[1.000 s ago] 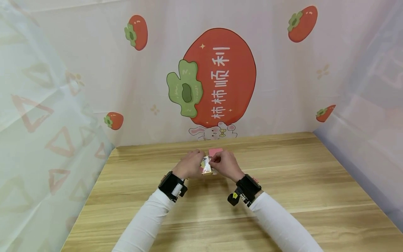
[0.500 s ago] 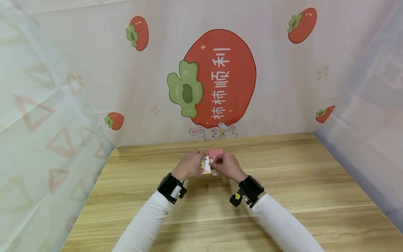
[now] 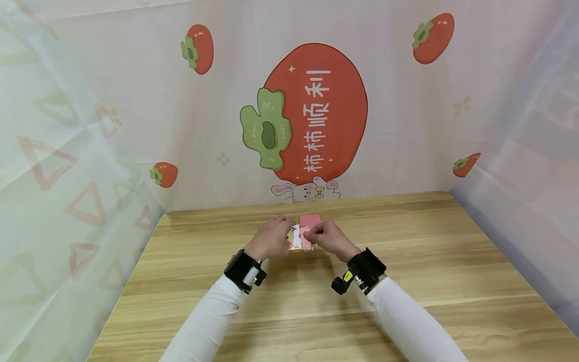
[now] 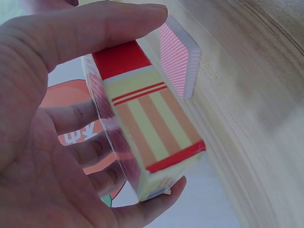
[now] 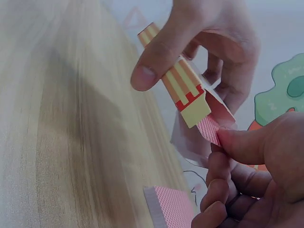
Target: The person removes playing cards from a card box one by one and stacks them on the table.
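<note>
Filling most of my head feed, a fruit-printed cloth [image 3: 398, 125] hangs behind the wooden table [image 3: 294, 317]. I have the left hand [image 3: 270, 237] clamped around a striped box [image 4: 154, 123], its open end facing the right hand [image 3: 332, 239]. Near the box, a pink-backed stack [image 5: 172, 207] rests on the table. My right hand pinches pink-patterned cards [image 5: 209, 130], number unclear, at that open end.

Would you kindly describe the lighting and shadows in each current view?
Head view: diffuse light, soft shadows on the table; left wrist view: pale and hazy, stripes on the card box clear; right wrist view: a broad, soft-edged shadow across the table.
</note>
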The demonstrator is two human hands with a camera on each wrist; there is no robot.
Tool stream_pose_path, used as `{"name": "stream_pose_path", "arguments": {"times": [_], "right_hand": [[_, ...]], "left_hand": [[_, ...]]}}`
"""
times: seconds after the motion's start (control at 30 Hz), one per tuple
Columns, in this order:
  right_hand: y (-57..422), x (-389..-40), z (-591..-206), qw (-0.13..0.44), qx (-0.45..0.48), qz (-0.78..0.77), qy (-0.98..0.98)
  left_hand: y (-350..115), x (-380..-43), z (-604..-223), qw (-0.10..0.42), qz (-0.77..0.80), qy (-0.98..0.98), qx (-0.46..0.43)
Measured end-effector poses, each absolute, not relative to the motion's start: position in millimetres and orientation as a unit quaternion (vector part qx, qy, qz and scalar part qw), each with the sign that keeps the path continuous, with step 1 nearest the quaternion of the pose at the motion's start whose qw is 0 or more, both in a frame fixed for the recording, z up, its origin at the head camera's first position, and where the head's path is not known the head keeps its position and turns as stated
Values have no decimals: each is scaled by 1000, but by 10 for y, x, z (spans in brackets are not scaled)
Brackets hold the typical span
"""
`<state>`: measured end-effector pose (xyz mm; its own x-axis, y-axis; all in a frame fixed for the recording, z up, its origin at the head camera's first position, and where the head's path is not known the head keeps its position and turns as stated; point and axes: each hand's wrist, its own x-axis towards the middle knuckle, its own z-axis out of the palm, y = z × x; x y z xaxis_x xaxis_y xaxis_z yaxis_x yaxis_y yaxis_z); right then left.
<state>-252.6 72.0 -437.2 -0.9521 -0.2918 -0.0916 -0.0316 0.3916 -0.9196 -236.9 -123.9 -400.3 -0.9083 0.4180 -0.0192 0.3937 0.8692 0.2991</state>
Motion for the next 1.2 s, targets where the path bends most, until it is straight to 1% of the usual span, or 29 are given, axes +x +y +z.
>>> {"name": "stream_pose_path", "arguments": {"times": [0.17,0.73,0.83,0.93,1.03,1.1,1.2], "right_hand": [[757,-2539,-4358,134,-94,-548,821],[920,-2542,-4329,126,-104,-510,845],[935,-2530,-4318,97,-113,-485,862],[933,-2504,-4281,39,-149,-435,887],[903,-2467,-4206,-12,-207,-363,908],[877,-2445,-4149,-27,-251,-317,914],[839,-2430,-4081,-29,-316,-268,910]], "left_hand": [[-1264,-2363,-4004,43,152,964,213],[-1365,-2372,-3997,40,142,965,216],[-1359,-2376,-4000,40,139,966,216],[-1355,-2377,-4001,41,136,966,216],[-1353,-2376,-3997,39,134,966,218],[-1352,-2376,-3996,37,131,966,220],[-1354,-2376,-3995,34,128,966,224]]}}
